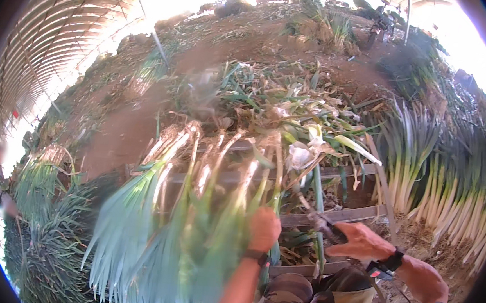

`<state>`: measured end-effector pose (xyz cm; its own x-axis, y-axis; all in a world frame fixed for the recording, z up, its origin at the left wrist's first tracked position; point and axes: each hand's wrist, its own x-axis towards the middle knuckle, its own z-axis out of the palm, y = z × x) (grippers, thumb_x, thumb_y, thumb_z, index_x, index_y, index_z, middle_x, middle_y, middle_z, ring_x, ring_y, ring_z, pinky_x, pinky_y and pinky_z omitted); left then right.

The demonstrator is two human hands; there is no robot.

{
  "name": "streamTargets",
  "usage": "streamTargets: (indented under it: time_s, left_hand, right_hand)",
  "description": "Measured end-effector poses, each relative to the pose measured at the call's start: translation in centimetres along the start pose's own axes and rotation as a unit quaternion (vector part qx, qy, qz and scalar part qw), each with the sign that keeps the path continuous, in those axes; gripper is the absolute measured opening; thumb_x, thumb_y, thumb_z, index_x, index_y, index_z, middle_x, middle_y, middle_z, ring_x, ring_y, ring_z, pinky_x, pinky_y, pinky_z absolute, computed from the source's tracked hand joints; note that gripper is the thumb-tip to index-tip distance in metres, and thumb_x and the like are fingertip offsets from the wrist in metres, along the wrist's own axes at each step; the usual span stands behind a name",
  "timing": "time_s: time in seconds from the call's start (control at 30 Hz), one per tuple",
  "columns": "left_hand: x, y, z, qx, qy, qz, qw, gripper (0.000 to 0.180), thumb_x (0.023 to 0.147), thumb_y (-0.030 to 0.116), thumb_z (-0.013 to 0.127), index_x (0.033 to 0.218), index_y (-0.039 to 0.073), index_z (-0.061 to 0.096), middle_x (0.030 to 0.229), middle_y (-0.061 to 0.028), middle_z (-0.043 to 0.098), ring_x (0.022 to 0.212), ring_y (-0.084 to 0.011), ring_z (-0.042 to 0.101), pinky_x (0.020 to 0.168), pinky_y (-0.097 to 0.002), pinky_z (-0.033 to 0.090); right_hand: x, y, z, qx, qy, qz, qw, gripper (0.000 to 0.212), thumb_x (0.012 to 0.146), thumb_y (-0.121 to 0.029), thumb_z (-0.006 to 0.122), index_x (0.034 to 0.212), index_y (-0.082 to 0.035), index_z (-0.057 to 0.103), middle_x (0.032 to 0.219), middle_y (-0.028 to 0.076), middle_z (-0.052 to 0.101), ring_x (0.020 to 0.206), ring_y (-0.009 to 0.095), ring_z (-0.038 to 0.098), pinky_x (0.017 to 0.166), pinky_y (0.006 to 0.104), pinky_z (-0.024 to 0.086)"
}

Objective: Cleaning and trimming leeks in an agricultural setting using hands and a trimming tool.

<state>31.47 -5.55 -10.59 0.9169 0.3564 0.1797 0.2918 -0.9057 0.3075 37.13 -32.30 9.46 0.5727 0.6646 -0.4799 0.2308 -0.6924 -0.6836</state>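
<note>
Greenhouse tunnel, soil floor littered with trimmings. Left hand (264,227) clamped round bunch of leeks (194,204), roots toward 12 o'clock. Right hand (360,242) closed on dark tool handle (327,229) at 3 o'clock. Advisable: steady bunch, keep tool clear of fingers.

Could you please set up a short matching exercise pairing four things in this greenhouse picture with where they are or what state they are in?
Things:
1. left hand
2. right hand
3. stacked leeks
4. trimmings pile

Places or states:
A. lying in a neat row at the right, white stalks toward the camera
B. gripping a bunch of leeks, roots pointing away
C. heaped beyond the wooden slats
D. closed on a dark-handled tool

Pairs: 1-B, 2-D, 3-A, 4-C
</note>
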Motion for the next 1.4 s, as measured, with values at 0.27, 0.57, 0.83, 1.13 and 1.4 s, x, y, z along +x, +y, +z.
streamTargets:
  time_s: [0.27,0.57,0.83,1.13,1.4]
  left_hand:
    - [-1.7,-1.4,0.5,-0.176,-0.041,-0.090,0.979,0.035,0.072,0.030,0.075,0.091,0.001,0.067,0.089,-0.0252,0.069,0.084,-0.0430,0.067,0.074,-0.0508,0.054]
    - [-0.5,-0.9,-0.2,-0.181,-0.103,-0.118,0.971,0.065,0.075,0.036,0.079,0.127,0.000,0.061,0.109,-0.0249,0.071,0.101,-0.0405,0.069,0.087,-0.0462,0.055]
    - [-0.5,-1.1,-0.1,-0.238,-0.074,-0.079,0.965,0.060,0.074,0.027,0.073,0.125,-0.003,0.065,0.110,-0.0290,0.069,0.105,-0.0431,0.066,0.094,-0.0479,0.052]
    - [-0.3,-1.5,0.3,-0.215,-0.109,-0.105,0.965,0.059,0.075,0.024,0.073,0.126,-0.004,0.064,0.118,-0.0271,0.068,0.112,-0.0395,0.065,0.097,-0.0452,0.051]
    - [0.3,-1.8,1.2,-0.227,-0.111,-0.112,0.961,0.067,0.075,0.029,0.075,0.131,-0.004,0.059,0.114,-0.0268,0.069,0.108,-0.0396,0.067,0.094,-0.0436,0.052]
  right_hand:
    - [0.7,0.0,3.8,-0.132,0.004,-0.105,0.986,0.054,0.079,-0.047,0.078,0.093,0.002,0.060,0.065,0.020,0.061,0.062,0.037,0.062,0.059,0.0464,0.048]
    - [3.0,-0.7,5.9,-0.203,0.016,-0.059,0.977,0.057,0.078,-0.050,0.073,0.092,0.004,0.058,0.072,0.025,0.063,0.072,0.045,0.064,0.068,0.0522,0.049]
    - [7.9,-1.4,4.7,-0.250,0.074,-0.049,0.964,0.056,0.078,-0.047,0.071,0.091,0.006,0.057,0.085,0.026,0.066,0.083,0.044,0.066,0.076,0.0504,0.051]
    - [13.6,-1.5,3.5,-0.269,0.137,-0.066,0.951,0.057,0.077,-0.043,0.071,0.096,0.008,0.057,0.093,0.028,0.066,0.089,0.045,0.066,0.081,0.0507,0.052]
    - [17.8,-2.2,2.1,-0.258,0.177,-0.060,0.948,0.055,0.073,-0.039,0.073,0.095,0.010,0.060,0.092,0.028,0.068,0.089,0.045,0.068,0.081,0.0499,0.054]
